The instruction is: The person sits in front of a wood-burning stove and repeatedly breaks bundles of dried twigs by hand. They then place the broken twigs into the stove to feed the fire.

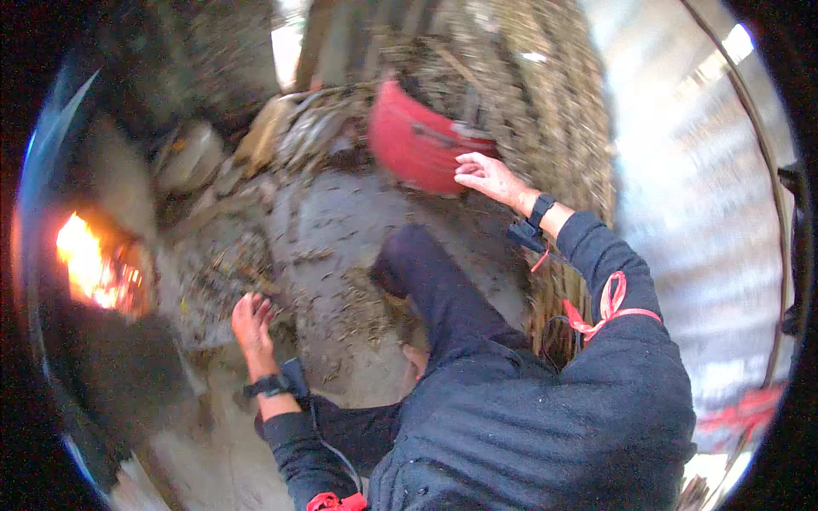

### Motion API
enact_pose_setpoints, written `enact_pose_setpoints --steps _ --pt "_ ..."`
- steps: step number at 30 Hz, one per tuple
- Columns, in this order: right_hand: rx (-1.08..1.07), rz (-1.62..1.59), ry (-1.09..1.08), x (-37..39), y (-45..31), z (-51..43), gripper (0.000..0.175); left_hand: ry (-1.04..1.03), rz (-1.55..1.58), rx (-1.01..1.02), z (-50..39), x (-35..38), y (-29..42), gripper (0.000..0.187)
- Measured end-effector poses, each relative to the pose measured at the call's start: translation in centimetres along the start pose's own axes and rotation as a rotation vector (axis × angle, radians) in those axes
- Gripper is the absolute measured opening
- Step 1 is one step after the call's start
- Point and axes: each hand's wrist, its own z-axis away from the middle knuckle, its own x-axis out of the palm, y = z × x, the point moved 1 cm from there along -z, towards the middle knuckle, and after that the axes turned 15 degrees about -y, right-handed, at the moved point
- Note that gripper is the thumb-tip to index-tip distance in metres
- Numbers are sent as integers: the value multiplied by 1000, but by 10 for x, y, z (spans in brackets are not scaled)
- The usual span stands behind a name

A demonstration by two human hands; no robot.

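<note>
My right hand (482, 175) is at the lower right edge of a red plastic object (412, 140), blurred, possibly a dustpan or basin; its fingers are slightly curled, and whether they touch it I cannot tell. My left hand (254, 319) is raised over the littered ground at left, fingers apart and holding nothing visible. Beyond it, flames (92, 265) burn in a dark hearth opening. Each wrist wears a black strap with a small device and cable. Red ribbons are tied round both dark sleeves.
Stacked sticks or stalks (556, 115) stand along the right, beside a corrugated sheet wall (684, 191). Split wood (259, 137) and a pale stone or block (192, 156) lie at the upper left. Plant debris (358, 306) is scattered on the grey floor around my bent knees.
</note>
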Motion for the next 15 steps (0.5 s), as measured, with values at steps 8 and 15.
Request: enact_pose_setpoints --steps 8,15 --pt "409 107 834 -59 200 294 52 -131 -244 -143 16 5 -26 33" --pt "811 428 849 -79 228 331 100 -126 -294 -67 36 2 -22 31"
